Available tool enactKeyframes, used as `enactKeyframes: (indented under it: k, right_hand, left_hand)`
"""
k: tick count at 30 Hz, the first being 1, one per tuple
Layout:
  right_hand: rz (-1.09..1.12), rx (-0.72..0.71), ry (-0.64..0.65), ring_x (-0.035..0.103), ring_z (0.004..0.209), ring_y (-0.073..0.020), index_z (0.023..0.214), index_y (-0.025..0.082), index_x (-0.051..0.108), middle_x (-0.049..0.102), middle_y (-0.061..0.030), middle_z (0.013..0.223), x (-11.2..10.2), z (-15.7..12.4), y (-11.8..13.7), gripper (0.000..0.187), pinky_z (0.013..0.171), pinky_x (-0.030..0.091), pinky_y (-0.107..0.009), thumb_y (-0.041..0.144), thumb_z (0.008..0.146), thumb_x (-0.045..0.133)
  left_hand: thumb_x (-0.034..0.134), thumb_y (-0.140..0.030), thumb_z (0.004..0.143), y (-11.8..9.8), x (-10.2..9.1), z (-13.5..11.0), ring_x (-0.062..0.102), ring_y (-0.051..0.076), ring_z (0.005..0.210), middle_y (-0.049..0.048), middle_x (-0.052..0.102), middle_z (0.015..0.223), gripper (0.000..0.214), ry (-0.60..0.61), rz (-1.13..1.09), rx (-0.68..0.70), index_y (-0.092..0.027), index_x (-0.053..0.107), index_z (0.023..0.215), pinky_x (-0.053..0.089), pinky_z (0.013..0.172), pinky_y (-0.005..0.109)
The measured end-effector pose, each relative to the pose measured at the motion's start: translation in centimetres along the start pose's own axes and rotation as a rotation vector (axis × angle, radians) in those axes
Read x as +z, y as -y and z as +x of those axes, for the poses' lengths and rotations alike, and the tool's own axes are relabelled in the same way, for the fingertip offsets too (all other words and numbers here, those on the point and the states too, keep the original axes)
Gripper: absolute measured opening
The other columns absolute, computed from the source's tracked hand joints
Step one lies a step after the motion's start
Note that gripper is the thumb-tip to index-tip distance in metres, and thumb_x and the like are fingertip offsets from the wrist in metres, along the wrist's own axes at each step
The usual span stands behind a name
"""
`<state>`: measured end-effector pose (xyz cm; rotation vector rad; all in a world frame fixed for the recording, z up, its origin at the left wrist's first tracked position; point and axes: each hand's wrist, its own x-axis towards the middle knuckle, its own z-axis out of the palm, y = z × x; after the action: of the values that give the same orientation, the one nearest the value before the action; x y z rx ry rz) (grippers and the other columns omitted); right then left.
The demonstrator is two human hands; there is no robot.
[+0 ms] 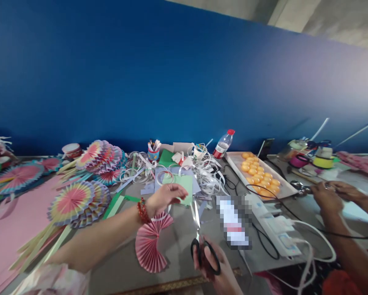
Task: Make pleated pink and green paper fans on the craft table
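My left hand [165, 197], with a red bead bracelet on the wrist, pinches a thin white paper strip [163, 177] that loops above the fingers. My right hand [213, 262] grips black-handled scissors [199, 229] at the bottom middle, blades open and pointing up towards the strip. Under my left wrist a pink pleated paper fan [150, 246] lies on the grey table [177, 241]. A pale green paper sheet [186, 184] lies just behind my left hand.
Finished multicoloured paper fans [76, 203] and pink sheets [14, 217] cover the left. A tangle of white strips [208, 172], a pen cup [153, 152], a bottle [223, 144] and a tray of orange balls [259, 174] stand behind. Another person's hands [328, 196] work at the right beside a power strip [274, 225].
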<state>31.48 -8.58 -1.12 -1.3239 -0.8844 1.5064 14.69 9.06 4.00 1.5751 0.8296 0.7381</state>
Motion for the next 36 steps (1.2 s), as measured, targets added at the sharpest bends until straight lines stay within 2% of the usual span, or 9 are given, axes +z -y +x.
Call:
enactKeyframes:
  k: [2, 6, 9, 13, 19, 23, 26, 31, 36]
  right_hand:
    - [-0.255, -0.042, -0.106, 0.038, 0.042, -0.0089, 0.072, 0.02, 0.051, 0.056, -0.0006, 0.058, -1.1, -0.3, 0.1, 0.058, 0.041, 0.027, -0.022, 0.078, 0.075, 0.055]
    - [-0.969, -0.179, -0.383, 0.055, 0.058, -0.0202, 0.066, 0.024, 0.046, 0.06, -0.0031, 0.062, -3.4, -0.5, 0.4, 0.045, 0.054, 0.033, -0.028, 0.064, 0.076, 0.064]
    - [-1.27, -0.153, -0.377, 0.064, 0.065, -0.025, 0.077, 0.025, 0.049, 0.069, -0.0052, 0.074, -3.6, -0.1, 0.8, 0.029, 0.054, 0.029, -0.028, 0.051, 0.081, 0.062]
    - [-1.534, -0.22, -0.404, 0.065, 0.064, -0.0235, 0.085, 0.024, 0.05, 0.067, -0.0048, 0.076, -2.6, 1.4, 1.4, 0.02, 0.051, 0.023, -0.027, 0.042, 0.086, 0.059]
    - [-1.517, -0.205, -0.099, 0.063, 0.067, -0.0171, 0.078, 0.022, 0.054, 0.065, -0.0011, 0.076, -2.2, 2.8, 3.3, 0.01, 0.054, 0.027, -0.024, 0.027, 0.084, 0.061]
    - [-1.5, -0.211, -0.053, 0.063, 0.067, -0.017, 0.085, 0.022, 0.058, 0.066, 0.0, 0.077, -1.7, 2.0, 4.8, 0.007, 0.055, 0.029, -0.024, 0.026, 0.082, 0.064]
    - [-1.473, -0.341, -0.058, 0.064, 0.071, -0.0177, 0.089, 0.022, 0.059, 0.068, -0.0012, 0.08, 0.4, 1.6, 5.0, 0.006, 0.058, 0.034, -0.025, 0.028, 0.089, 0.057]
    - [-1.376, -0.604, 0.137, 0.065, 0.093, -0.0216, 0.107, 0.022, 0.061, 0.066, -0.0069, 0.109, 5.3, 2.9, 3.1, 0.02, 0.075, 0.047, -0.029, 0.018, 0.088, 0.059]
    - [-1.475, -0.763, 0.257, 0.057, 0.111, -0.0264, 0.114, 0.021, 0.062, 0.059, -0.0105, 0.123, 7.8, 4.7, 1.9, 0.033, 0.086, 0.048, -0.034, 0.007, 0.085, 0.056]
  left_hand:
    - [0.049, -0.049, 0.092, 0.0, -2.4, 0.2, 0.067, 0.018, 0.08, 0.0089, 0.071, 0.088, 0.039, -0.103, 0.051, 0.038, -0.016, 0.07, 0.091, 0.052, 0.073, 0.03]
    - [0.058, -0.043, 0.088, 0.8, -6.1, -2.8, 0.063, 0.022, 0.092, 0.0066, 0.07, 0.089, 0.029, -0.185, 0.238, 0.113, -0.02, 0.071, 0.079, 0.049, 0.086, 0.034]
    - [0.066, -0.037, 0.083, 2.4, -6.5, -6.7, 0.061, 0.025, 0.1, 0.0077, 0.07, 0.103, 0.019, -0.157, 0.391, 0.13, -0.022, 0.074, 0.09, 0.046, 0.095, 0.039]
    - [0.06, -0.03, 0.089, 4.4, -5.7, -10.2, 0.054, 0.029, 0.12, 0.01, 0.062, 0.128, 0.027, -0.004, 0.905, 0.275, -0.024, 0.068, 0.114, 0.041, 0.104, 0.046]
    - [0.049, -0.018, 0.094, 4.5, -6.9, -9.0, 0.062, 0.02, 0.101, 0.0043, 0.07, 0.103, 0.021, -0.063, 1.024, 0.323, -0.023, 0.07, 0.093, 0.048, 0.096, 0.034]
    - [0.045, -0.014, 0.093, 3.6, -9.5, -7.6, 0.05, 0.031, 0.122, 0.0115, 0.061, 0.129, 0.033, -0.268, 1.049, 0.294, -0.022, 0.064, 0.118, 0.038, 0.105, 0.051]
    - [0.045, -0.014, 0.091, 3.4, -10.2, -8.1, 0.045, 0.038, 0.127, 0.0184, 0.053, 0.137, 0.041, -0.367, 1.049, 0.266, -0.016, 0.055, 0.131, 0.035, 0.104, 0.059]
    - [0.05, -0.023, 0.093, 3.7, -8.5, -11.9, 0.061, 0.025, 0.106, 0.009, 0.066, 0.113, 0.023, -0.193, 1.006, 0.286, -0.02, 0.068, 0.107, 0.048, 0.095, 0.039]
    - [0.049, -0.018, 0.091, 4.2, -7.0, -16.0, 0.065, 0.02, 0.096, 0.0058, 0.069, 0.105, 0.023, -0.123, 0.861, 0.178, -0.022, 0.067, 0.105, 0.051, 0.084, 0.031]
